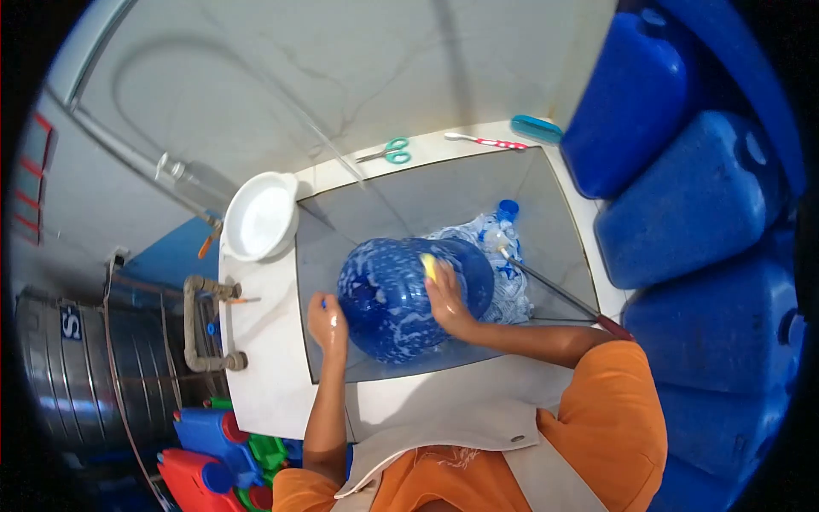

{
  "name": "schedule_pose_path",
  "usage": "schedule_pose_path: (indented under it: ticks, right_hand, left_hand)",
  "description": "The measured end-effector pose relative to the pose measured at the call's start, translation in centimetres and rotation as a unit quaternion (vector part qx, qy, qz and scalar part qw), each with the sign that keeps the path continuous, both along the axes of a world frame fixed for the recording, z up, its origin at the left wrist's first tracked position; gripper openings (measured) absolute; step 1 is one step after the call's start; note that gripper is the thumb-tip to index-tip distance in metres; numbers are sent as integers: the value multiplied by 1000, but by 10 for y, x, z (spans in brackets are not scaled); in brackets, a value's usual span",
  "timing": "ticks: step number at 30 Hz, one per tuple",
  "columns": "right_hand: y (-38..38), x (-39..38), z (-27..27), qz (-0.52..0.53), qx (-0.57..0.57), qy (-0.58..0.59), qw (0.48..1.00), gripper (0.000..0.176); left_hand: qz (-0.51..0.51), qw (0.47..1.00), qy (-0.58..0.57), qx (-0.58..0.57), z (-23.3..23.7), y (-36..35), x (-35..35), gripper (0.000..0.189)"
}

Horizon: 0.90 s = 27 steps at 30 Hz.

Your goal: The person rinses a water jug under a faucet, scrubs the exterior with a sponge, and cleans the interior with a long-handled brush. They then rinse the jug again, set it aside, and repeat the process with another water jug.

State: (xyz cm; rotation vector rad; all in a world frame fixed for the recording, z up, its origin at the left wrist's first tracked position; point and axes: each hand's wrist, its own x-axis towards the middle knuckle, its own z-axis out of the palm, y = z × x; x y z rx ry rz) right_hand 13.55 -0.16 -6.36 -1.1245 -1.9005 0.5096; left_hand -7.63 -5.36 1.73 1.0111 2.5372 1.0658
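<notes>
A large blue water bottle, covered in white suds, lies on its side in the grey basin. My right hand presses a yellow sponge against the bottle's upper side. At the bottle's left end my left hand is closed, with a small blue bit showing at its fingers; what it holds is mostly hidden. Right of the bottle lie crumpled white-and-blue wrappers, a blue cap and a long-handled brush.
On the counter stand a white bowl, scissors, a pink-and-white toothbrush and a teal brush. Blue jerrycans line the right side. A tap pipe and steel tank are at left.
</notes>
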Motion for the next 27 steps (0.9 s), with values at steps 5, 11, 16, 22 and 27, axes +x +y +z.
schedule_pose_path:
  ticks: [5,11,16,22,27]
  right_hand:
    - [107,-57,96,309,81,-162,934,29]
    - [42,-50,100,293,167,-173,925,33]
    - [-21,-32,85,419,193,-51,886,13]
    - [72,-81,97,342,152,-141,917,14]
    - [103,-193,151,389,84,-185,899,22]
  left_hand:
    - [-176,967,91,161,35,-11,45,14]
    - [-158,977,92,113,27,23,10,12]
    - [-22,993,112,38,17,29,6,14]
    - [-224,947,120,195,27,-16,17,9]
    - [-264,932,150,199,18,-27,7,7]
